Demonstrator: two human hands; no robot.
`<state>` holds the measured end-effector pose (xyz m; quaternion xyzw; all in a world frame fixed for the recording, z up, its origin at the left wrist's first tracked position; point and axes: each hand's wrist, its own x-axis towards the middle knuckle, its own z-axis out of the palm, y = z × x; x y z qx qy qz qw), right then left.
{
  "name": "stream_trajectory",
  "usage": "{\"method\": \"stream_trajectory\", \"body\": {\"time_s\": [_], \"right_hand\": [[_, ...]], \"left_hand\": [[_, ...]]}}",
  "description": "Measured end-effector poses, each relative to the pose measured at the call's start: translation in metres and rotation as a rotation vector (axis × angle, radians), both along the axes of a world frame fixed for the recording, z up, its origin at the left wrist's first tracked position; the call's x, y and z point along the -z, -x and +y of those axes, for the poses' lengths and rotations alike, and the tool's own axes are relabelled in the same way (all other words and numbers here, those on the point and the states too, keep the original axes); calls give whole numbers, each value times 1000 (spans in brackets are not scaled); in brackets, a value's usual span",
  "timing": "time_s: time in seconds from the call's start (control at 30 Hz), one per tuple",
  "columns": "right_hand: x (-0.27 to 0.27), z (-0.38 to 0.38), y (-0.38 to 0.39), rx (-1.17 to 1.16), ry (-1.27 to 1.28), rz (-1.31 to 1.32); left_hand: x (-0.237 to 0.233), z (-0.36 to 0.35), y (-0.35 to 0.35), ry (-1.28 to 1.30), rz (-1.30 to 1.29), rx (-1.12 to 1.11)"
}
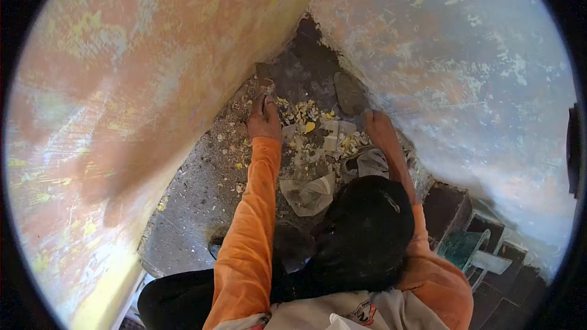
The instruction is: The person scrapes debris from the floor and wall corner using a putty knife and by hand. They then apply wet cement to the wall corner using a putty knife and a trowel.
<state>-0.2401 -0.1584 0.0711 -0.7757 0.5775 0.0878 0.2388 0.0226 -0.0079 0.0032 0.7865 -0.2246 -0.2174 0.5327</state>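
In the tight corner, the left hand point(264, 121) grips a scraper point(264, 80) at the left wall's point(153, 85) bottom edge, the right hand point(380, 129), grip unclear, sits by the right wall point(465, 85), paint chips point(309, 123) between them.

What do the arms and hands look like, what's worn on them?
Long bright orange sleeves cover both arms to the wrists: left sleeve, right sleeve. The left hand and right hand are bare, no gloves. The sleeves show no markings.

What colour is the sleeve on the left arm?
Orange; the sleeve shows best in the head view.
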Motion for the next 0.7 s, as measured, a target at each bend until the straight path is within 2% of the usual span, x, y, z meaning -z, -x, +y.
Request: {"method": "stream_trajectory", "body": {"time_s": [0.03, 0.1, 0.23, 0.3, 0.4, 0.53, 0.6, 0.7], "right_hand": [[2, 6, 2, -6, -4, 7], [8, 21, 3, -76, 94, -331], [14, 6, -56, -107, 196, -354], [29, -10, -82, -182, 468, -355], [35, -24, -101, -227, 435, -281], [40, -28, -112, -193, 319, -231], [53, -33, -118, -110, 355, -254], [70, -52, -119, -161, 466, -319]], "left_hand": [[12, 0, 1, -4, 7, -6], [41, 1, 3, -3, -19, 40], [32, 4, 7, -29, 6, 54], [31, 2, 6, 12, -73, 64], [9, 4, 6, -52, -28, 64], [26, 3, 4, 20, -73, 68], [20, 5, 4, -96, -56, 62], [12, 6, 4, -101, 21, 55]]}}
